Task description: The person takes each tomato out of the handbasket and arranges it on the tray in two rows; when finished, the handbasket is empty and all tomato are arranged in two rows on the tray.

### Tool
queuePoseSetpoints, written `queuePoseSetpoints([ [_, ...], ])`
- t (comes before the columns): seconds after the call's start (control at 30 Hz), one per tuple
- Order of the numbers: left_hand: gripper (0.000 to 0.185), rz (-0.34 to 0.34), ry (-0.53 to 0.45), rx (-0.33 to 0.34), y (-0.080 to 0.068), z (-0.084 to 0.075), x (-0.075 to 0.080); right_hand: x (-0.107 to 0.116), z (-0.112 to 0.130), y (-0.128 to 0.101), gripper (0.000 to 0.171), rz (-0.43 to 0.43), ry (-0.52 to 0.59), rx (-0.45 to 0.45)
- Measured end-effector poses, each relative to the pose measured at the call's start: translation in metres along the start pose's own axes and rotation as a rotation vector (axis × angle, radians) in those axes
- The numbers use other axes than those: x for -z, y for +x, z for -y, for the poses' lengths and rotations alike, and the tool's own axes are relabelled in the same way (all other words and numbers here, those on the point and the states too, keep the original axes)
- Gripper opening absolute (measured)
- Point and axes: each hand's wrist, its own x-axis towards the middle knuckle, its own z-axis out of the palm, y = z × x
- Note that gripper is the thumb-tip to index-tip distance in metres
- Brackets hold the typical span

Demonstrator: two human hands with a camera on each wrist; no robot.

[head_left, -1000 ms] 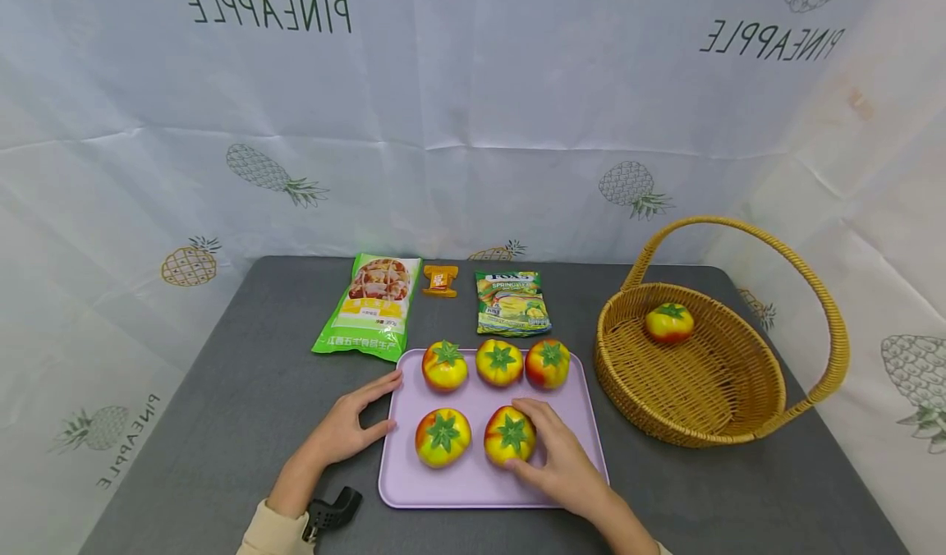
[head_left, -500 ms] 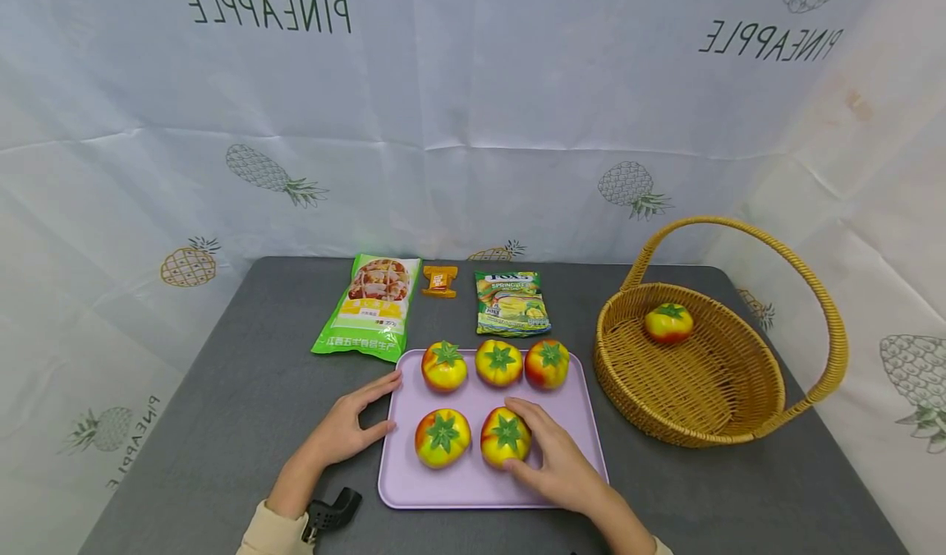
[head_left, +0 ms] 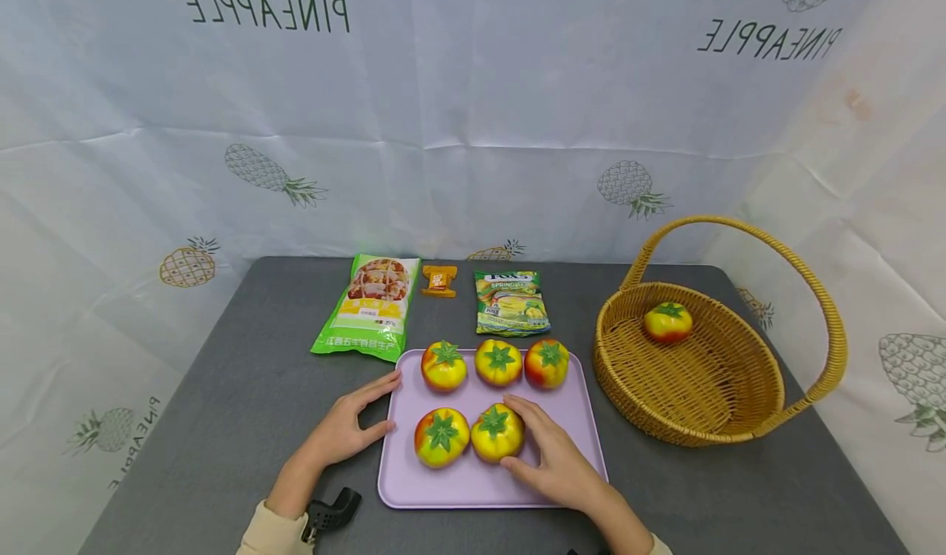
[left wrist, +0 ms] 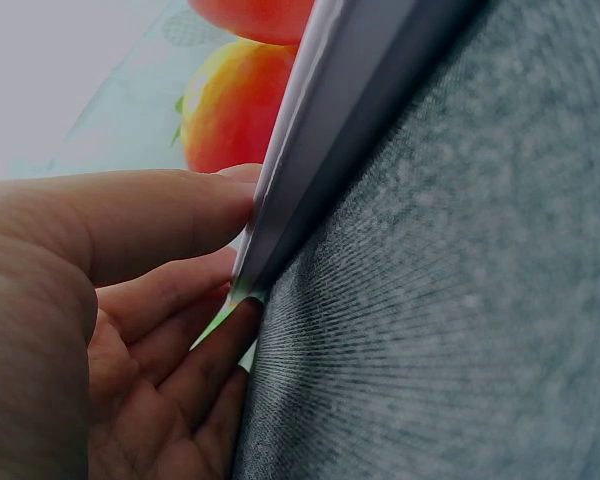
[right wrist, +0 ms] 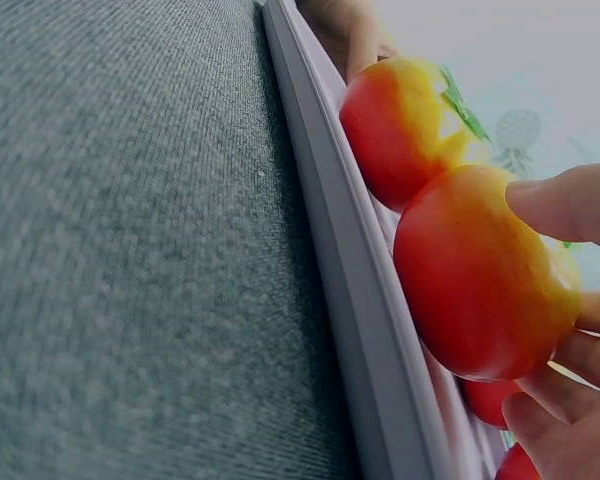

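In the head view my left hand (head_left: 338, 432) touches the left rim of a lilac tray (head_left: 491, 493), fingers extended and thumb spread. The left wrist view shows the thumb (left wrist: 170, 215) against the tray's side. My right hand (head_left: 557, 465) holds a red-and-yellow persimmon (head_left: 498, 433) with a green leafy top, thumb on its near side and fingers on its far side. That fruit sits on the tray against another persimmon (head_left: 441, 438). Three more form the back row: left persimmon (head_left: 444, 366), middle persimmon (head_left: 498, 363), right persimmon (head_left: 546, 364).
A wicker basket (head_left: 687, 436) with a tall handle stands right of the tray, one persimmon (head_left: 668, 323) inside. Behind the tray lie a green food bag (head_left: 373, 305), a small orange packet (head_left: 439, 281) and a green FOX'S bag (head_left: 512, 303). A patterned curtain hangs behind the table.
The held persimmon has shifted left across the tray and turned, closing the gap to its neighbour. My right hand has moved slightly left with it. The left hand stays put.
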Motion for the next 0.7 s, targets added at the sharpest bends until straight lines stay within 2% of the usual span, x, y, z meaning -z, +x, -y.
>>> queuePoseSetpoints([
  [0.3, 0.059, -0.003, 0.002, -0.007, 0.000, 0.000, 0.001, 0.001, 0.003, 0.001, 0.075, -0.001, 0.014, -0.013],
  [0.47, 0.058, -0.013, 0.008, -0.023, 0.000, 0.000, 0.001, 0.003, 0.002, 0.001, 0.076, -0.020, -0.019, -0.005],
  [0.7, 0.057, -0.018, 0.013, -0.037, -0.001, 0.003, 0.001, 0.021, 0.000, 0.001, 0.075, -0.076, -0.026, -0.030],
])
